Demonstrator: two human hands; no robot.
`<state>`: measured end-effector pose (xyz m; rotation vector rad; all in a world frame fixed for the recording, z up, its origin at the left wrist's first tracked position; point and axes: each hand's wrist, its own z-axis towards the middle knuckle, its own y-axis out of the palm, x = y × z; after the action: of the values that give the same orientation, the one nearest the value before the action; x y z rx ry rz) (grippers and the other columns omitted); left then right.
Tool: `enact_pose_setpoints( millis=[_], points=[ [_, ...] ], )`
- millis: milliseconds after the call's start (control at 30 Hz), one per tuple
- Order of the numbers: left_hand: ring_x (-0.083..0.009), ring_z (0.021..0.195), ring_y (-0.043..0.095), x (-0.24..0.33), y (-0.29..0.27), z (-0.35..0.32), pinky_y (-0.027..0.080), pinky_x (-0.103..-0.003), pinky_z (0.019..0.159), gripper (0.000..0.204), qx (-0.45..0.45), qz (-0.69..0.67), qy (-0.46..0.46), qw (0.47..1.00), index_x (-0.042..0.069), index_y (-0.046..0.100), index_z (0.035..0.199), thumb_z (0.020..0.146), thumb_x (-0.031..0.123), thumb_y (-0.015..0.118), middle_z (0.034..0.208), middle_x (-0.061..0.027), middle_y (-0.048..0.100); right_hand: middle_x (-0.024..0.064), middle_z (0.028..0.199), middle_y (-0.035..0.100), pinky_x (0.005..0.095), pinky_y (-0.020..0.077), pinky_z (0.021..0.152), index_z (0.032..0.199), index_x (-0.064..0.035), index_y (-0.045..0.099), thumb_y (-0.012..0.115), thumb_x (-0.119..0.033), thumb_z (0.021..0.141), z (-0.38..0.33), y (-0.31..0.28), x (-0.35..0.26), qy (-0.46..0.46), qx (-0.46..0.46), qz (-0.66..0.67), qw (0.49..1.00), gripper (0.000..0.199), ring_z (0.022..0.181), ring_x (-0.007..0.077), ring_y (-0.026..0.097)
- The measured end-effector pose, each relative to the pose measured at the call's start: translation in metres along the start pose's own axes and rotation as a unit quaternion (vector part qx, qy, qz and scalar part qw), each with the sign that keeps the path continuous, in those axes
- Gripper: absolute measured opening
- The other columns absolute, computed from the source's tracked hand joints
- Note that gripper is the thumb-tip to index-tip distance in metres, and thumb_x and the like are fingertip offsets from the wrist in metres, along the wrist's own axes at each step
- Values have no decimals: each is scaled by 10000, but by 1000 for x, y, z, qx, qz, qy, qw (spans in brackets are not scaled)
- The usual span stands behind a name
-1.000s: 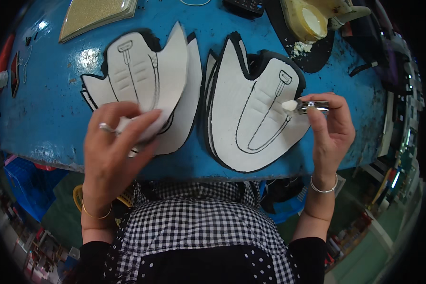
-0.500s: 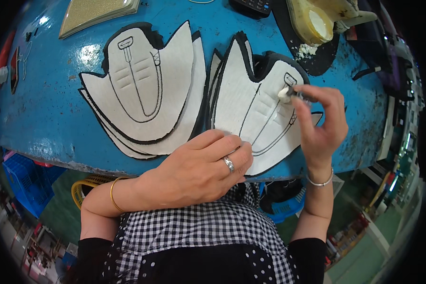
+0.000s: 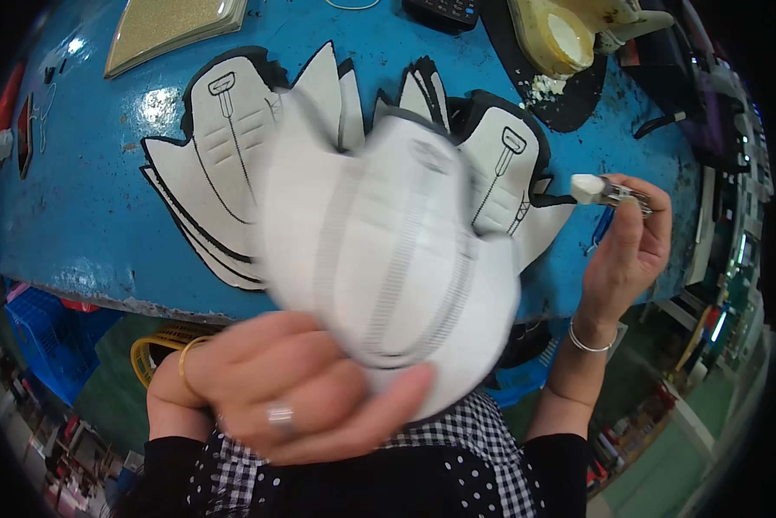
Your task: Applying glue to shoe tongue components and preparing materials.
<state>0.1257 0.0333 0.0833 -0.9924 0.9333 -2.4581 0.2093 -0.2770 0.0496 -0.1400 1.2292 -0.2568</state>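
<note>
My left hand [image 3: 306,384] grips the lower edge of a white, black-edged fabric piece [image 3: 392,224], shaped like a shoe upper with stitched lines, and holds it raised over the table; it is blurred by motion. Between the thumb and fingers of my right hand [image 3: 627,246] is a small metal-handled tool with a white block at its tip [image 3: 588,187]. It is apart from the fabric, off to the right. Behind the raised piece lie a left pile [image 3: 211,129] and a right pile [image 3: 492,155] of similar pieces, both partly covered from view.
On the blue table [image 3: 77,207], a gold glittery pad [image 3: 168,30] lies at the far left. A black keypad device [image 3: 444,12] sits at the back, near a yellowed container [image 3: 543,39] with white crumbs [image 3: 548,88] beside it. A blue crate [image 3: 51,332] stands below the left edge.
My left hand has lifted a fabric piece off the right pile, toward me and leftward. My right hand has drawn the white-tipped tool away from the fabric to the right.
</note>
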Motion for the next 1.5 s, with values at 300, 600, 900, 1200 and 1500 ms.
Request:
enact_pose_setpoints(
  millis=[300, 600, 900, 1200, 1500],
  points=[
    [-205, 870, 600, -47, 0, -16, 486, -342, 728, 538, -132, 77, -168, 974, 132, 728, 1113, 590, 94, 847, 952, -34, 606, 52, 934, 711, 241, 480, 771, 994, -13, 675, 745, -24, 840, -7, 28, -8, 40, -139, -73, 987, 169, 860, 106, 625],
    [-208, 1044, 589, -26, 63, 1, 479, -364, 918, 457, -185, -11, 15, 983, 57, 682, 1153, 746, 255, 747, 1199, -50, 614, 32, 818, 646, 285, 424, 623, 913, -54, 708, 820, -55, 741, 7, 45, 5, -120, -129, -273, 946, 206, 687, 157, 528],
    [-214, 922, 631, -24, 67, 7, 526, -326, 785, 316, -143, 18, 41, 989, -1, 705, 1045, 755, 116, 657, 1061, -97, 650, -19, 882, 722, 359, 396, 736, 945, -123, 699, 868, -136, 694, -10, 39, -8, -255, -218, -295, 895, 302, 745, 170, 611],
    [-158, 738, 595, -19, 64, 19, 483, -256, 629, 312, -99, 1, 40, 994, 20, 726, 1041, 752, 99, 639, 850, -43, 596, 31, 957, 708, 210, 487, 788, 1040, 1, 692, 724, -107, 911, 73, 15, 29, -2, 47, -54, 997, 171, 873, 66, 621],
    [-152, 684, 558, -24, -24, -8, 435, -283, 531, 504, -7, 153, -100, 983, 204, 763, 1074, 590, 66, 761, 705, 18, 441, -17, 880, 640, 232, 454, 737, 1019, -48, 734, 766, -248, 874, 142, 11, 77, -121, -7, -313, 942, 248, 786, 90, 557]
  ],
)
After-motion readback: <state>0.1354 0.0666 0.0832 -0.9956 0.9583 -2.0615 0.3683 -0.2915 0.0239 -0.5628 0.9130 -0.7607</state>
